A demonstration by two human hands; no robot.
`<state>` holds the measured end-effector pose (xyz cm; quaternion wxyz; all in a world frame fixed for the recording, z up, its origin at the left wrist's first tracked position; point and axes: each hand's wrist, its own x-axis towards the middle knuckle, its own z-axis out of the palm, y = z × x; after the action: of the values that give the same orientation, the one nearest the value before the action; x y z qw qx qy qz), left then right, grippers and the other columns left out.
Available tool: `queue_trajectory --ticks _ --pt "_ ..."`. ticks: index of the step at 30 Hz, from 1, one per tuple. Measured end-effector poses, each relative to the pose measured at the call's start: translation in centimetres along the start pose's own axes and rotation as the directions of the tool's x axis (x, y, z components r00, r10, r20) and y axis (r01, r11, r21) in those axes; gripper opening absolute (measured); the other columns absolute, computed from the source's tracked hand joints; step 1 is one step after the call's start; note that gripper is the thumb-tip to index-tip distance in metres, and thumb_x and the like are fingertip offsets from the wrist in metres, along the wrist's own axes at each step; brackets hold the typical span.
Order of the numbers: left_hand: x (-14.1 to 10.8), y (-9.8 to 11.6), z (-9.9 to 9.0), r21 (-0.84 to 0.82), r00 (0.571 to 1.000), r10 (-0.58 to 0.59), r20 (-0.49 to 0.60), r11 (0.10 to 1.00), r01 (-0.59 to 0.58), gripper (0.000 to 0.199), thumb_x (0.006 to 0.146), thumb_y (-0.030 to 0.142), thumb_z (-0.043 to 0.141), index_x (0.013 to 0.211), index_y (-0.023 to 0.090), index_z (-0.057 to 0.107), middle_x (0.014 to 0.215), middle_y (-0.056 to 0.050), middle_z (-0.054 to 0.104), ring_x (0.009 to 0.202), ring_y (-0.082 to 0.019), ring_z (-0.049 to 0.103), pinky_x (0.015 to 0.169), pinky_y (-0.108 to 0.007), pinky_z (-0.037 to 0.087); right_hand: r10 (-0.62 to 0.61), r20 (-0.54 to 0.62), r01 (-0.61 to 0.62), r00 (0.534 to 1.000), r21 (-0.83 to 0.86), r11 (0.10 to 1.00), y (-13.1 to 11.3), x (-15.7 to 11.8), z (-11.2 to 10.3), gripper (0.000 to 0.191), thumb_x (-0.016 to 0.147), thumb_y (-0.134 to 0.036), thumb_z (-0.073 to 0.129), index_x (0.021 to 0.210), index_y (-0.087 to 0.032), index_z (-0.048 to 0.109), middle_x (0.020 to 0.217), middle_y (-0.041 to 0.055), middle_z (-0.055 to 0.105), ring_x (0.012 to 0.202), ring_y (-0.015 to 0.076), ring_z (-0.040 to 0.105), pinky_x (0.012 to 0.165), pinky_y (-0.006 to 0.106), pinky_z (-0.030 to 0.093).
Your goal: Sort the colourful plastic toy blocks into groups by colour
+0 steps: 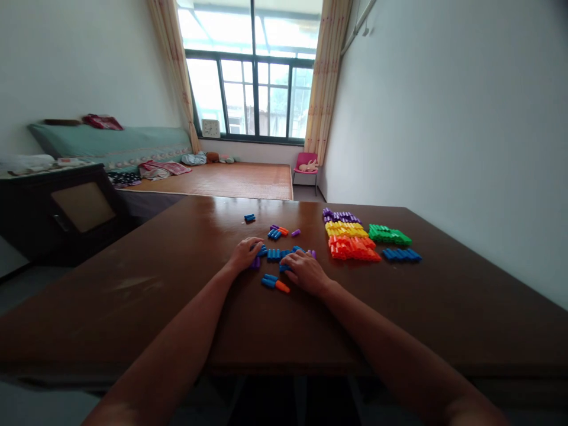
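Note:
Small tube-shaped plastic pieces, like pen caps, lie on the brown table (168, 278). My left hand (243, 254) rests at the left end of a short row of blue pieces (274, 255), its curled fingers closed on a blue piece (262, 251). A purple piece (256, 262) lies beside that hand. My right hand (307, 272) bends over the row's right end, with thumb and fingers around a blue piece (283, 268) that is partly covered. Nearer me lie blue pieces (268, 280) and an orange piece (283, 287).
Beyond my hands are a loose purple piece (296, 233), a mixed cluster (275, 234) and blue pieces (249, 218). On the right, pieces stand grouped by colour: purple (341, 217), yellow (344, 229), orange (352, 248), green (389, 234) and blue (402, 255).

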<state>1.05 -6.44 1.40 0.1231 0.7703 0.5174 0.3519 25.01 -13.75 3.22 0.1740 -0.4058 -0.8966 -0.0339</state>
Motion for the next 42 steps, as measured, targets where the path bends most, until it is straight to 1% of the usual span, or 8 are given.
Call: queue_trajectory --ticks 6,9,13,17,20,29,36,42 --pt "0.2 -1.5 -0.5 0.022 0.999 -0.049 0.022 0.999 0.048 0.046 0.085 0.050 0.040 0.104 0.018 0.068 0.107 -0.008 0.071 0.099 -0.024 0.064 0.090 -0.034 0.048 0.105 -0.193 -0.076 0.976 0.152 0.986 1.5 -1.1 -1.8 0.051 0.079 -0.021 0.058 0.129 -0.024 0.049 0.115 0.0078 0.055 0.097 0.0188 0.056 0.083 0.032 0.047" --pt "0.2 -1.7 -0.6 0.029 0.998 -0.053 0.028 0.998 0.052 0.048 0.085 0.052 0.040 0.104 0.018 0.068 0.108 -0.008 0.070 0.101 -0.025 0.063 0.091 -0.036 0.047 0.238 -0.388 -0.141 0.890 0.262 0.955 4.7 -2.2 -3.6 0.041 0.078 -0.020 0.056 0.120 -0.023 0.054 0.109 0.0069 0.053 0.087 0.0155 0.057 0.078 0.029 0.050" --pt "0.3 -1.7 -0.6 0.059 0.998 -0.040 0.053 0.998 0.037 0.049 0.085 0.052 0.039 0.104 0.019 0.068 0.110 -0.008 0.070 0.102 -0.025 0.063 0.091 -0.036 0.047 0.483 -0.605 -0.305 0.633 0.379 0.874 12.5 -6.3 -6.6 0.031 0.075 -0.025 0.056 0.105 -0.019 0.055 0.102 0.0079 0.056 0.085 0.0175 0.058 0.078 0.033 0.051" --pt "0.3 -1.5 -0.7 0.110 0.996 -0.032 0.083 0.994 0.023 0.047 0.084 0.051 0.040 0.105 0.020 0.068 0.111 -0.008 0.069 0.104 -0.025 0.062 0.093 -0.036 0.046 0.716 -0.623 -0.608 0.314 0.447 0.656 20.3 -13.1 -7.6 0.032 0.069 -0.033 0.059 0.097 -0.018 0.056 0.093 0.0087 0.062 0.081 0.0204 0.059 0.077 0.036 0.049" --pt "0.3 -1.2 -0.8 0.136 0.995 -0.029 0.092 0.991 0.016 0.047 0.083 0.051 0.040 0.106 0.021 0.068 0.111 -0.008 0.070 0.106 -0.026 0.061 0.094 -0.037 0.046 0.805 -0.560 -0.767 0.195 0.425 0.481 23.4 -17.1 -6.6 0.033 0.067 -0.039 0.061 0.092 -0.018 0.058 0.089 0.0096 0.065 0.081 0.0217 0.059 0.078 0.036 0.047" --pt "0.1 -1.3 -0.8 0.120 0.996 -0.010 0.088 0.993 0.000 0.047 0.083 0.051 0.041 0.106 0.021 0.068 0.111 -0.008 0.069 0.105 -0.026 0.061 0.094 -0.037 0.046 0.886 -0.409 -0.865 0.216 0.341 0.368 23.9 -18.8 -5.6 0.026 0.066 -0.041 0.066 0.080 -0.020 0.060 0.082 0.0064 0.068 0.072 0.0193 0.062 0.066 0.029 0.044" --pt "0.2 -1.3 -0.9 0.137 0.995 -0.019 0.098 0.991 0.006 0.048 0.083 0.052 0.041 0.107 0.021 0.068 0.112 -0.007 0.069 0.107 -0.026 0.061 0.095 -0.036 0.046 0.909 -0.073 -0.863 0.410 0.292 0.413 23.8 -20.0 -5.5 0.022 0.059 -0.036 0.072 0.070 -0.019 0.063 0.070 0.0014 0.064 0.063 0.0161 0.060 0.058 0.027 0.041" --pt "0.2 -1.2 -0.8 0.139 0.995 -0.033 0.096 0.990 0.020 0.048 0.082 0.052 0.041 0.107 0.022 0.069 0.113 -0.007 0.070 0.109 -0.026 0.060 0.096 -0.036 0.045 0.908 -0.143 -0.878 0.393 0.237 0.417 23.6 -19.6 -5.0 0.024 0.060 -0.037 0.074 0.073 -0.020 0.063 0.074 0.0009 0.065 0.068 0.0170 0.061 0.060 0.027 0.042"
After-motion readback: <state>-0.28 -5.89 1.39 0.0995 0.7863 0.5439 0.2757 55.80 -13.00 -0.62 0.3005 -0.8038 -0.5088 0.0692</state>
